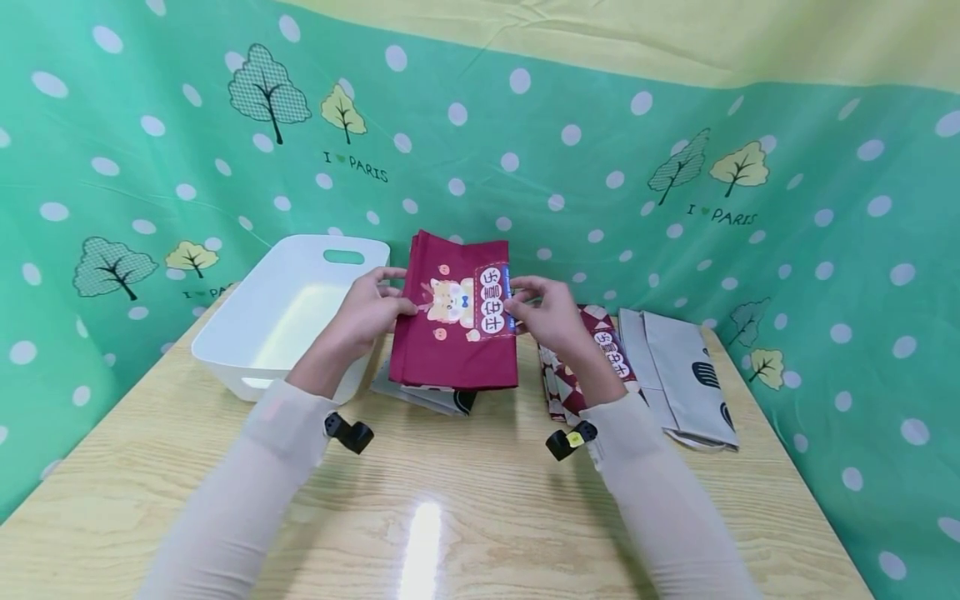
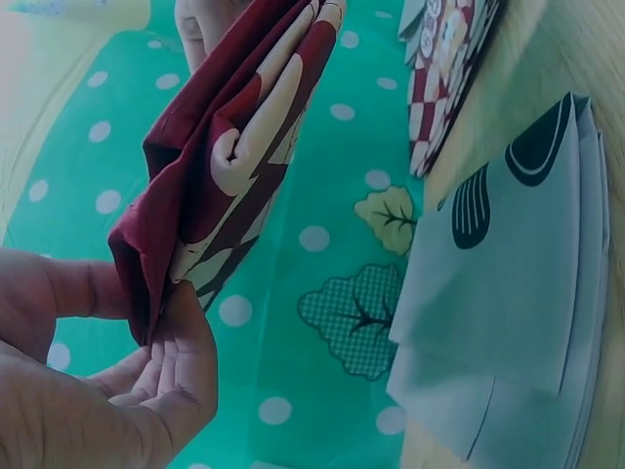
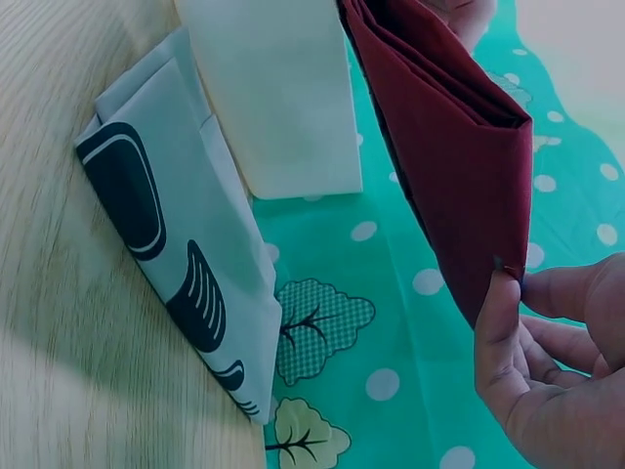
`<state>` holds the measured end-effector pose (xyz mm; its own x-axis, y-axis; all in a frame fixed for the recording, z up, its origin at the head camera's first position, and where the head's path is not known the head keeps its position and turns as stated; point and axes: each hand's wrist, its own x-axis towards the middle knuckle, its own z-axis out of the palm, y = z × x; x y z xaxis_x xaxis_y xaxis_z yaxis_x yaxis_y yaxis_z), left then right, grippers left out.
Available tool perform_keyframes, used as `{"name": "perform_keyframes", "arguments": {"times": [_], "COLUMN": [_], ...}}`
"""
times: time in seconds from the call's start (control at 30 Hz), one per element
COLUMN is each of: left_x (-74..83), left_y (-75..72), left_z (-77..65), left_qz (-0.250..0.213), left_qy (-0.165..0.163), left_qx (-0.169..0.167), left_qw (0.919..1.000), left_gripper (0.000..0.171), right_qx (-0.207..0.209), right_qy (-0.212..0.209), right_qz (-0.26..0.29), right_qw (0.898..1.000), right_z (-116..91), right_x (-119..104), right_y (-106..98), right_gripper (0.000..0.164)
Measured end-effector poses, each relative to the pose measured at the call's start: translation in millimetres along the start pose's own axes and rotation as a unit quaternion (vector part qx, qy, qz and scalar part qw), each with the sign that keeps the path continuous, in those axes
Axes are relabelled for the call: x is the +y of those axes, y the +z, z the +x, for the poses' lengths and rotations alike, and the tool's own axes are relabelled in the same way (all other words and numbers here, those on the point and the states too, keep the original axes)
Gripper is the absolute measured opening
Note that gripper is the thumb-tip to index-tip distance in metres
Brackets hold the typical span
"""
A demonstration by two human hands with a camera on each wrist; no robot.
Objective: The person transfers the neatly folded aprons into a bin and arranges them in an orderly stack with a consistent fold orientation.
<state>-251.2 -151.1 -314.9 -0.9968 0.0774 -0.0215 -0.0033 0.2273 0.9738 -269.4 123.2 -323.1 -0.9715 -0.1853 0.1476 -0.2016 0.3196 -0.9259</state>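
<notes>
A folded maroon cloth is held up in front of me, its face printed with a cartoon animal and white characters. My left hand pinches its left edge between thumb and fingers. At the opposite edge, my right hand pinches it beside the character strip. The left wrist view shows the cloth's stacked layers, with red-and-cream checks on the underside. Below it on the table lies a folded grey cloth with black prints, partly hidden in the head view.
A white plastic bin with a handle slot stands on the left. To the right lie a folded red checked cloth and another folded grey cloth, side by side. A green polka-dot curtain hangs behind the wooden table.
</notes>
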Motion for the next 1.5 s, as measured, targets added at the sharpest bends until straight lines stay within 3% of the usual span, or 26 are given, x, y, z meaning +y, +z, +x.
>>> {"name": "perform_keyframes", "arguments": {"times": [0.27, 0.67, 1.1, 1.5], "left_x": [-2.0, -2.5, -0.5, 1.0], "left_y": [-9.2, -27.9, -49.8, -71.2], "left_z": [-0.5, -3.9, -7.4, -3.8], "left_qz": [0.014, 0.034, 0.050, 0.060], "left_qy": [-0.003, -0.006, -0.004, -0.014], "left_qx": [0.011, 0.023, 0.043, 0.072], "left_qw": [0.9998, 0.9991, 0.9978, 0.9955], "left_gripper": [0.059, 0.062, 0.063, 0.062], "right_qx": [-0.007, -0.012, 0.016, 0.016], "right_qy": [0.015, -0.010, -0.018, -0.013], "right_qz": [0.001, 0.024, 0.022, 0.032], "right_qw": [1.000, 1.000, 0.999, 0.999], "right_z": [5, 12, 19, 33], "right_x": [-4, -9, -18, -30], "right_y": [10, 25, 51, 76], "right_gripper": [0.038, 0.039, 0.039, 0.038]}}
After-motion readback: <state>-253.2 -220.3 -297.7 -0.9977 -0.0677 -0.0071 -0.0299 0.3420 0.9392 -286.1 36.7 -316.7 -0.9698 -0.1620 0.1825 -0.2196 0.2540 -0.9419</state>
